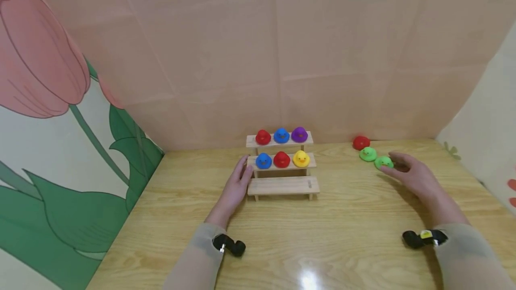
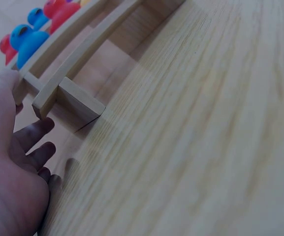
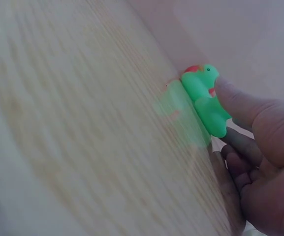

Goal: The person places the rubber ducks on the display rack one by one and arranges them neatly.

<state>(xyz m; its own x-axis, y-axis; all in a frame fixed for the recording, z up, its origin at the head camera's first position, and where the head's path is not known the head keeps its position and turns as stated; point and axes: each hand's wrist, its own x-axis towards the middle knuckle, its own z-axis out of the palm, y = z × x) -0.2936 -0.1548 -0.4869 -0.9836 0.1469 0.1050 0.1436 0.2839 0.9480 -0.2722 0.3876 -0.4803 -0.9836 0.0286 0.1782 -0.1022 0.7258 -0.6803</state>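
Three small wooden tiers form a stepped stand (image 1: 283, 185). Red (image 1: 263, 137), blue (image 1: 281, 135) and purple (image 1: 299, 134) toy ducks sit on the top tier; blue (image 1: 264, 160), red (image 1: 281, 159) and yellow (image 1: 301, 159) ducks are on the middle one. The lowest tier is bare. My left hand (image 1: 235, 184) rests at the stand's left end, its thumb by the middle tier and its lower fingers loosely bent. At the right, my right hand (image 1: 417, 176) pinches the nearer green duck (image 1: 384, 162) between thumb and fingers, low at the tabletop.
Another green duck (image 1: 367, 154) and a red duck (image 1: 361, 142) stand behind the pinched one, toward the back wall (image 1: 225, 66). The wooden table (image 1: 342, 218) meets that wall behind the stand. A tulip-patterned panel (image 1: 80, 209) borders the left side, a white panel (image 1: 496, 133) the right.
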